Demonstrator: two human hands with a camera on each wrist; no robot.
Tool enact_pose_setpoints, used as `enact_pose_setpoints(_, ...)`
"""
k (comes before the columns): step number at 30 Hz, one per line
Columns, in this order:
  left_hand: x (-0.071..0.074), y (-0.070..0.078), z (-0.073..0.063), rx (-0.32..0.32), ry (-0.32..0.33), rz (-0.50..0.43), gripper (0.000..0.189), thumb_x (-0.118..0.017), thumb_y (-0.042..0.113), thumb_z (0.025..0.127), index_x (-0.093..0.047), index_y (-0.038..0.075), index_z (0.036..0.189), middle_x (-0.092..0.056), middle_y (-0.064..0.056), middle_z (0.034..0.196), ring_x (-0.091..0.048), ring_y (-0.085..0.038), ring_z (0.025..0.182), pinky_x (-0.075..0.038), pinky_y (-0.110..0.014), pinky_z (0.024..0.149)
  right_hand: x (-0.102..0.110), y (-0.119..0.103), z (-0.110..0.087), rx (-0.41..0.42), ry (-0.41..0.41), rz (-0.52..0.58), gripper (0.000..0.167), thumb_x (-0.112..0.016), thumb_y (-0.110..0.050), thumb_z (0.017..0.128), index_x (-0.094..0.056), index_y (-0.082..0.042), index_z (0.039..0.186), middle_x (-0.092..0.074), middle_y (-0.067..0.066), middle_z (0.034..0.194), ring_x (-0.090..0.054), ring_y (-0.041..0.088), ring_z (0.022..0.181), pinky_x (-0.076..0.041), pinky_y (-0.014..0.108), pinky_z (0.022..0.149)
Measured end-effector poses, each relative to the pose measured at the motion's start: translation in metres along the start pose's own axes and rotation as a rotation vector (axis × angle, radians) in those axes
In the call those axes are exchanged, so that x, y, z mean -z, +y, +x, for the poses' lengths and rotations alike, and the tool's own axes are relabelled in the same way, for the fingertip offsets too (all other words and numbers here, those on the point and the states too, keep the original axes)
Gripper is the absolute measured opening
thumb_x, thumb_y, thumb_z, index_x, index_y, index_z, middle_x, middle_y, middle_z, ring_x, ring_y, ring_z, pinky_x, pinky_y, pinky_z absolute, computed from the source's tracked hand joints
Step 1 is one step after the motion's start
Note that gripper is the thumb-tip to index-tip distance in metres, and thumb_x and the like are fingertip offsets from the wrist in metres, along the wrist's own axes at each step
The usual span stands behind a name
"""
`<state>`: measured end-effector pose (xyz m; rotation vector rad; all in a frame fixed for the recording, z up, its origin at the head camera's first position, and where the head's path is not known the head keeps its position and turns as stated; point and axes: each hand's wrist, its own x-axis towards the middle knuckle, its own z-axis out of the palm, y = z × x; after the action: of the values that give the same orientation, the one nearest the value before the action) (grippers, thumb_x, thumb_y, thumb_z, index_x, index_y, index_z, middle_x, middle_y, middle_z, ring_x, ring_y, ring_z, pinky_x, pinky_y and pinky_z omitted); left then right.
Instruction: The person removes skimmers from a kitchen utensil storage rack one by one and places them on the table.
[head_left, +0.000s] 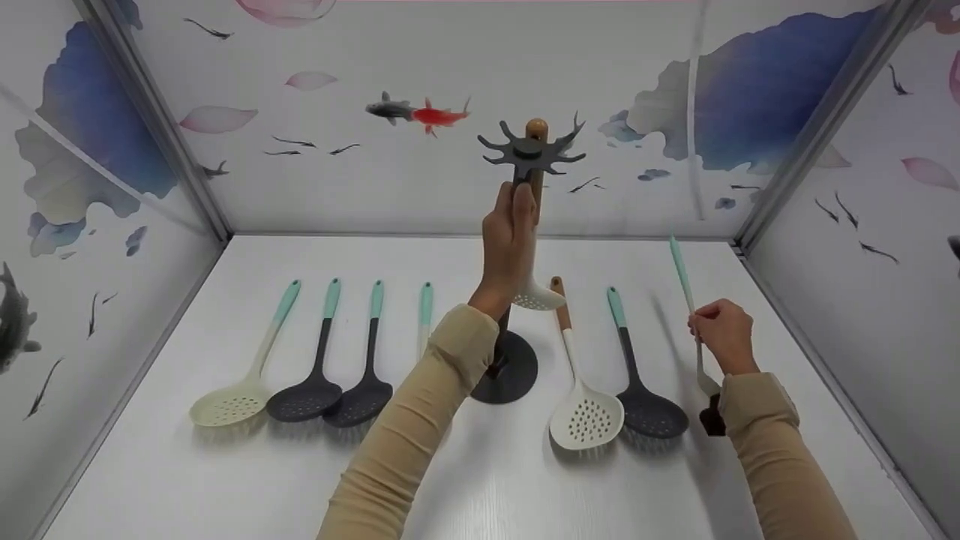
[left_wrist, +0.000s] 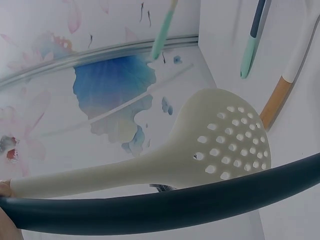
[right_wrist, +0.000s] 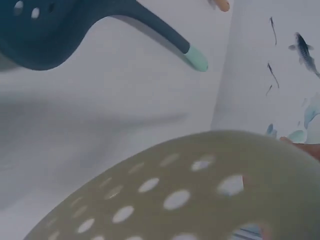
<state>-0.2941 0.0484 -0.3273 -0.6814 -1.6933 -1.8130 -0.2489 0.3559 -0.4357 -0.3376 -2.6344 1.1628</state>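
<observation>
My left hand [head_left: 510, 232] grips the upper pole of a dark utensil stand [head_left: 529, 150] together with a white skimmer [head_left: 538, 295]. This skimmer's wooden handle rises behind the stand's curved hooks, and its perforated head hangs below my hand. In the left wrist view the skimmer [left_wrist: 225, 140] lies close along the dark pole [left_wrist: 150, 215]. On the right, my right hand [head_left: 724, 334] pinches the shaft of a cream skimmer [head_left: 682, 274] with a mint handle pointing up. Its perforated head [right_wrist: 200, 190] fills the lower right wrist view.
On the white table [head_left: 510, 487] lie a cream skimmer [head_left: 232, 405], dark skimmers [head_left: 304, 401] left and right, and a white skimmer [head_left: 589, 420] with a wooden handle. My left arm partly hides another mint handle [head_left: 426, 304]. Patterned walls [head_left: 450, 45] enclose the back and sides.
</observation>
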Motion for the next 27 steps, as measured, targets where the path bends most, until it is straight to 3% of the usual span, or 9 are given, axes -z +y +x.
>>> enact_pose_setpoints(11, 0.0, -0.002, 0.0, 0.003, -0.006, -0.014, 0.058, -0.028, 0.062, 0.092, -0.041, 0.006, 0.082, -0.035, 0.004, 0.062, -0.03, -0.01, 0.052, -0.025, -0.023, 0.047, -0.011, 0.029, -0.005, -0.024, -0.023, -0.088, 0.019, -0.053, -0.001, 0.086, -0.06, 0.011, 0.099, -0.065, 0.03, 0.089, -0.055, 0.005, 0.057, -0.044, 0.02, 0.051)
enact_pose_setpoints(16, 0.0, -0.003, 0.0, -0.016, -0.006, -0.009, 0.056, -0.028, 0.059, 0.093, -0.041, 0.005, 0.083, -0.035, 0.005, 0.062, -0.03, -0.009, 0.052, -0.026, -0.022, 0.048, -0.015, 0.03, -0.002, -0.011, -0.061, -0.149, 0.024, -0.049, 0.0, 0.087, -0.062, 0.012, 0.103, -0.063, 0.032, 0.096, -0.061, 0.023, 0.069, -0.044, 0.024, 0.055)
enact_pose_setpoints(20, 0.002, 0.006, 0.0, -0.019, -0.008, -0.014, 0.056, -0.028, 0.055, 0.095, -0.04, 0.002, 0.082, -0.035, 0.006, 0.062, -0.03, -0.007, 0.052, -0.025, -0.021, 0.048, -0.017, 0.032, 0.0, -0.019, -0.185, -0.188, 0.032, -0.045, 0.0, 0.087, -0.057, 0.015, 0.113, -0.057, 0.036, 0.11, -0.06, 0.042, 0.094, -0.05, 0.035, 0.068)
enact_pose_setpoints(24, 0.002, 0.01, -0.001, -0.007, -0.007, -0.004, 0.057, -0.028, 0.057, 0.094, -0.039, 0.003, 0.081, -0.034, 0.005, 0.061, -0.029, -0.009, 0.052, -0.025, -0.021, 0.049, -0.017, 0.034, 0.001, -0.038, -0.379, -0.197, 0.045, -0.041, -0.001, 0.086, -0.043, 0.016, 0.127, -0.044, 0.04, 0.126, -0.055, 0.042, 0.098, -0.05, 0.038, 0.075)
enact_pose_setpoints(27, 0.001, 0.001, 0.0, -0.001, -0.002, 0.009, 0.058, -0.027, 0.061, 0.093, -0.039, 0.006, 0.081, -0.033, 0.004, 0.06, -0.029, -0.01, 0.051, -0.025, -0.022, 0.049, -0.017, 0.036, 0.001, -0.058, -0.486, -0.199, 0.053, -0.039, -0.001, 0.085, -0.032, 0.016, 0.135, -0.034, 0.041, 0.133, -0.052, 0.041, 0.102, -0.05, 0.04, 0.079)
